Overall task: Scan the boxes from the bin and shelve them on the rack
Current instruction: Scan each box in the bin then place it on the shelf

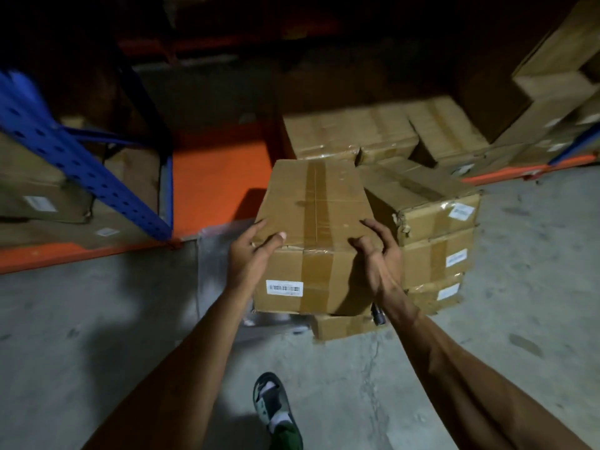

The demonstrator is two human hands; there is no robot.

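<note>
A taped cardboard box (pixel 313 206) with a white barcode label on its near face is held up in front of me. My left hand (pixel 251 258) grips its near left corner, thumb on top. My right hand (pixel 378 254) grips its near right corner, fingers curled over the top edge. Beyond it lies the rack's orange shelf (pixel 214 177) behind a blue upright (pixel 74 157). A stack of labelled boxes (pixel 438 241) stands on the floor to the right, touching the held box's side. A small dark object (pixel 378 315) shows below my right wrist; what it is stays unclear.
More boxes (pixel 350 134) lie on the low shelf at the back and right. Boxes (pixel 42 196) fill the left bay. Another box (pixel 341 326) sits on the concrete floor under the held one. My sandalled foot (pixel 276 410) is near the bottom.
</note>
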